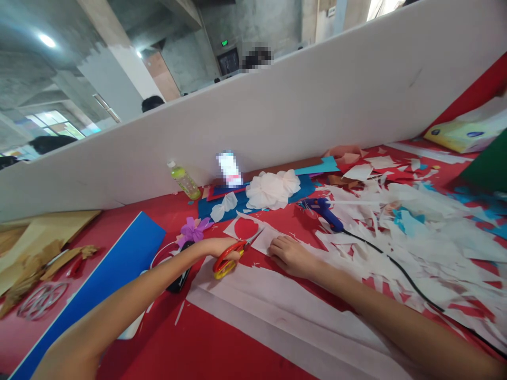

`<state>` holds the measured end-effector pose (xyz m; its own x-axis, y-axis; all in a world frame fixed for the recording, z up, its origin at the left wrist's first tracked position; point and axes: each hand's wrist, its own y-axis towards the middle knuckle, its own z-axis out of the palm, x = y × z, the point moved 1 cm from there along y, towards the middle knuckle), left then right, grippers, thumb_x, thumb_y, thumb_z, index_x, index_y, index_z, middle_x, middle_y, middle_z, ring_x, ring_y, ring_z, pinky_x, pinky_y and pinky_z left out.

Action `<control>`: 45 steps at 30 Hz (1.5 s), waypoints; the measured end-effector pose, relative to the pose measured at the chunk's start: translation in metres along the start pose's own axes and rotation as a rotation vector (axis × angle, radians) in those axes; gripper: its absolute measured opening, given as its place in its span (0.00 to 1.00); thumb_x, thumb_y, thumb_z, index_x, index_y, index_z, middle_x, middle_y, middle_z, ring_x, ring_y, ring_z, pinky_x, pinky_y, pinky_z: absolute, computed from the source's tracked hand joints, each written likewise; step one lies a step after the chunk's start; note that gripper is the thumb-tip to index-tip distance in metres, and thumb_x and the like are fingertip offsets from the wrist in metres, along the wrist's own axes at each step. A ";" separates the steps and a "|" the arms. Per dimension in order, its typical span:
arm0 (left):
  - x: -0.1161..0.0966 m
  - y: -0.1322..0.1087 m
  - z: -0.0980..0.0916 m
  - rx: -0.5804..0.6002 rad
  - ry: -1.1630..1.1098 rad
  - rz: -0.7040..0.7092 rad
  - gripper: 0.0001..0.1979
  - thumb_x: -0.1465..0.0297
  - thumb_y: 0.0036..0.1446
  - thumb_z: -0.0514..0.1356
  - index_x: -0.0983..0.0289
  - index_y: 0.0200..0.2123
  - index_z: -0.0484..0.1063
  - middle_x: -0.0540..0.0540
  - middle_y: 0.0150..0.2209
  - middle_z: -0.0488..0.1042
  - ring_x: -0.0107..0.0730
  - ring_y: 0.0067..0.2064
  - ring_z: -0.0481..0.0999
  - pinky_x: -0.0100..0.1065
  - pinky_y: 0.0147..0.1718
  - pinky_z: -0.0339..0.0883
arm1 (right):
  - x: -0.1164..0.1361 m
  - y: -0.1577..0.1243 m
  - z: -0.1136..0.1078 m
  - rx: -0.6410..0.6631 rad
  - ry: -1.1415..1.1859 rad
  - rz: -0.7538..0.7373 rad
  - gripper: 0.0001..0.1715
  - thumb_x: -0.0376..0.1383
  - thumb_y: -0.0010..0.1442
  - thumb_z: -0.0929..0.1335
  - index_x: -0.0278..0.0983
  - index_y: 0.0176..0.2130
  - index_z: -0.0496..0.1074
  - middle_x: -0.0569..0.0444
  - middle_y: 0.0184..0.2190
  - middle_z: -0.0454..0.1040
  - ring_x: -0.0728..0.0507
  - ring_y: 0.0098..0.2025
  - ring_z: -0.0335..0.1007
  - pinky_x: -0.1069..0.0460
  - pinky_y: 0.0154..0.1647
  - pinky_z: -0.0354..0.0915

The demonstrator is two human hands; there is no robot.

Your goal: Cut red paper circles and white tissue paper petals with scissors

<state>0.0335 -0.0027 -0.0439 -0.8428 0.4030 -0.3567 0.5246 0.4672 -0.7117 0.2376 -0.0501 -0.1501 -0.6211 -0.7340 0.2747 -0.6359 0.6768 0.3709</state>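
Scissors with red and yellow handles are in my left hand, its fingers closed round the handles. Their blades point right and lie across a small white sheet of paper that has a rounded gap showing the red table. My right hand is at that sheet's right edge, fingers curled down on the paper. A long, pleated pale sheet lies just below both hands. Beyond them a white paper flower rests on blue paper. A purple paper flower sits left of my left hand.
A blue glue gun with a black cord lies right of my right hand, beside heaped white paper scraps. A bottle and a lit phone stand by the white partition. A blue board lies left.
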 end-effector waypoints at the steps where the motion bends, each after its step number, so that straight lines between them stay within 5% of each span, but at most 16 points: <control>1: 0.001 0.001 0.000 -0.013 0.003 -0.001 0.09 0.74 0.48 0.51 0.67 0.20 0.66 0.49 0.17 0.67 0.24 0.20 0.63 0.23 0.19 0.59 | 0.000 0.000 0.000 0.001 0.000 0.000 0.11 0.33 0.63 0.58 0.35 0.35 0.68 0.49 0.33 0.68 0.45 0.37 0.61 0.50 0.39 0.56; 15: 0.018 0.021 0.001 0.191 -0.129 -0.003 0.11 0.73 0.50 0.50 0.68 0.26 0.71 0.53 0.21 0.72 0.30 0.24 0.71 0.28 0.22 0.67 | 0.000 0.000 0.000 -0.015 0.007 -0.017 0.12 0.33 0.63 0.58 0.35 0.34 0.68 0.49 0.33 0.68 0.45 0.36 0.61 0.51 0.40 0.56; 29: -0.006 0.018 -0.012 -0.013 0.181 -0.061 0.09 0.71 0.49 0.53 0.65 0.18 0.61 0.48 0.17 0.60 0.26 0.21 0.58 0.28 0.21 0.55 | 0.001 0.000 -0.001 -0.019 0.009 -0.013 0.07 0.33 0.59 0.61 0.35 0.34 0.68 0.49 0.33 0.69 0.45 0.36 0.62 0.51 0.40 0.57; 41: -0.004 -0.025 0.002 -0.072 -0.183 0.085 0.10 0.69 0.53 0.49 0.66 0.27 0.68 0.52 0.29 0.73 0.29 0.30 0.72 0.26 0.30 0.65 | 0.001 0.001 -0.001 -0.027 0.003 -0.010 0.09 0.34 0.60 0.60 0.35 0.32 0.68 0.49 0.32 0.68 0.45 0.34 0.60 0.51 0.38 0.56; 45: 0.008 -0.048 0.007 -0.339 -0.003 -0.001 0.13 0.65 0.58 0.47 0.65 0.31 0.67 0.55 0.33 0.74 0.33 0.33 0.73 0.29 0.33 0.65 | 0.002 0.001 -0.001 -0.033 0.007 -0.005 0.09 0.33 0.60 0.60 0.35 0.32 0.68 0.49 0.31 0.68 0.45 0.34 0.60 0.51 0.38 0.56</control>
<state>0.0010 -0.0275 -0.0171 -0.8433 0.4004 -0.3584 0.5336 0.7028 -0.4704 0.2362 -0.0509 -0.1489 -0.6143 -0.7381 0.2792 -0.6237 0.6708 0.4013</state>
